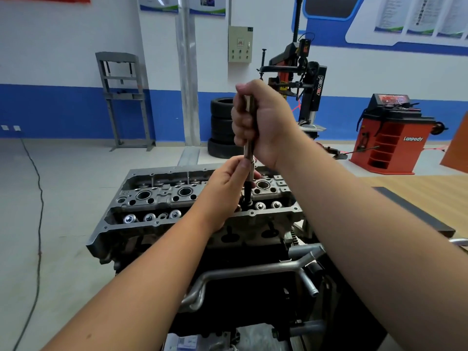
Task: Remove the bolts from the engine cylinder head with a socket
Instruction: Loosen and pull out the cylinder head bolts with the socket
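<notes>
The grey cylinder head (162,196) sits on top of a dark engine block, with round bores and shiny valve tops showing. A long socket tool (249,150) stands upright over the right-middle of the head. My right hand (263,122) grips its upper shaft in a fist. My left hand (228,188) pinches the lower part of the shaft just above the head. The dark socket end (247,195) goes down into a recess. The bolt itself is hidden.
Metal coolant pipes (243,272) run across the engine's front. A wooden bench with a dark edge (415,211) lies to the right. Beyond are stacked tyres (221,127), a tyre changer (304,79), a red wheel balancer (390,138), a grey press frame (124,97) and a floor cable (39,198).
</notes>
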{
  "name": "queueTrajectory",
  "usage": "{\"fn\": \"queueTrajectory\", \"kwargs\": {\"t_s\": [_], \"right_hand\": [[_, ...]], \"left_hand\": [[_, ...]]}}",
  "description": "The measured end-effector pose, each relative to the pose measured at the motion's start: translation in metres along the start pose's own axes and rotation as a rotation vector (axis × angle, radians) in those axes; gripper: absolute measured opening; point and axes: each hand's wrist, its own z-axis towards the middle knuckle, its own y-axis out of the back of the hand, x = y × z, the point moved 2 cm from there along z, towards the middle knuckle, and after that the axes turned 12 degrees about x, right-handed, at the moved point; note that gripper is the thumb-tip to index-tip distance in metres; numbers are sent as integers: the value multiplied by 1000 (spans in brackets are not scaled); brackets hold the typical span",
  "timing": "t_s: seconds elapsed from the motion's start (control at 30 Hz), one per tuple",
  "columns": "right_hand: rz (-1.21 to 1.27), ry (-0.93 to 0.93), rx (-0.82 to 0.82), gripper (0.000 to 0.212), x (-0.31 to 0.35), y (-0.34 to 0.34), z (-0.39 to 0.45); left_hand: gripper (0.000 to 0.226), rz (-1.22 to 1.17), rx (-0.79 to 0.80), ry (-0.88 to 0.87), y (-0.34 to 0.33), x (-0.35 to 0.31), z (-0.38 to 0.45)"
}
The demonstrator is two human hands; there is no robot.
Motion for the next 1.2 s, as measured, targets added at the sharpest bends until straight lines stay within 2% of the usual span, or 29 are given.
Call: {"fn": "queueTrajectory", "kwargs": {"t_s": [0.1,0.17,0.2,0.23,0.3,0.37,0.4,0.5,0.63,0.7,0.77,0.87,0.97,1.03,1.17,1.2], "right_hand": [[-150,220,-311,33,-13,-16,-5],[-299,255,-391,32,-12,-19,-4],[-347,211,-341,31,-7,-16,-2],[-331,131,-224,30,-2,-11,1],[-102,-65,37,37,8,2,2],[39,-108,130,42,11,12,0],[37,-89,123,42,10,11,-2],[2,-11,-14,38,0,0,-1],[-195,193,-379,29,-11,-16,-6],[-271,222,-427,30,-11,-17,-6],[-207,138,-290,33,-5,-8,-2],[-24,-74,87,44,8,7,1],[11,-91,151,44,8,10,0],[12,-42,71,40,2,4,1],[-152,153,-360,34,-13,-14,-4],[-183,168,-416,34,-14,-16,-4]], "left_hand": [[28,17,-2,-23,0,1,2],[27,27,-3,-36,-1,1,2],[28,19,-11,-48,-2,1,2],[31,7,-22,-58,-1,2,1],[31,14,-25,-63,-1,3,0],[28,33,0,-46,-1,4,1],[29,28,14,-34,-1,3,0],[39,11,33,-31,-1,1,1],[29,50,15,-31,-1,1,1],[25,71,4,-40,-2,-1,1],[26,40,-1,-59,-4,-1,1],[24,7,8,-42,-3,0,0],[27,16,22,-32,0,2,0],[28,7,5,-41,0,3,0],[25,43,-10,-52,-1,3,3],[25,53,-14,-55,-1,2,2]]}}
